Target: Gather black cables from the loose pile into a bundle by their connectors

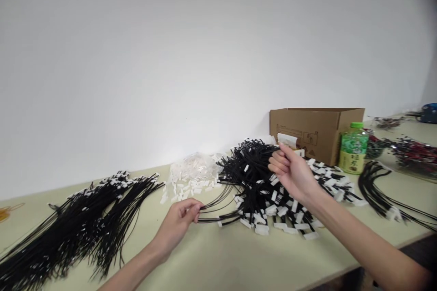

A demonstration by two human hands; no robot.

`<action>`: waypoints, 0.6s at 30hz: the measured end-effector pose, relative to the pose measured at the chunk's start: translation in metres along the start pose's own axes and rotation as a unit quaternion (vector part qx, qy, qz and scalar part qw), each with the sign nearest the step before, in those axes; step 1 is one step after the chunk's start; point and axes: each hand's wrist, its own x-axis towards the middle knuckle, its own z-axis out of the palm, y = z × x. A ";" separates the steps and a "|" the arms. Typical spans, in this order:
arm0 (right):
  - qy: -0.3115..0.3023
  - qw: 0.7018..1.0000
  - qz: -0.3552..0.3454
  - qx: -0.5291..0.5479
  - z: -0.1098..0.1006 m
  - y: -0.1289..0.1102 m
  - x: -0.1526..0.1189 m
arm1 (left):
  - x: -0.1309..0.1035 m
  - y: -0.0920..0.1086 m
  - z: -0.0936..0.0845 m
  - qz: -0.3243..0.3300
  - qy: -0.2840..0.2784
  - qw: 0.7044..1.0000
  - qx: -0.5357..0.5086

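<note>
My left hand (182,218) is closed, thumb against fingers, on the ends of a few thin black cables (210,220). These cables run right into a large tangled pile of black cables (254,163) with white tags (262,228) along its front. My right hand (290,170) is raised over the right side of the pile, fingers curled and thumb pressed to the forefinger. Just above its fingertips shows a white strip (287,140); I cannot tell whether the fingers touch it or hold anything.
A plastic bag with small white pieces (194,173) lies behind my left hand. Long black cables (71,232) spread over the table's left. Behind the pile stands a cardboard box (310,132), with a green-capped bottle (354,150) beside it. More cables (372,186) lie at right.
</note>
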 end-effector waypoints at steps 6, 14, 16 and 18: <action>0.014 1.000 -0.011 -0.010 0.013 0.011 0.002 | 0.009 -0.018 0.018 -0.055 0.095 0.988 -0.107; 0.052 0.994 0.046 -0.088 -0.025 0.008 -0.003 | 0.002 -0.032 0.003 -0.065 0.087 0.964 -0.243; 0.059 0.993 0.050 -0.090 -0.029 0.013 -0.001 | 0.003 -0.035 0.007 -0.073 0.067 0.962 -0.256; 0.043 0.994 0.001 -0.105 -0.033 0.017 0.002 | 0.002 -0.038 0.008 -0.081 0.059 0.960 -0.260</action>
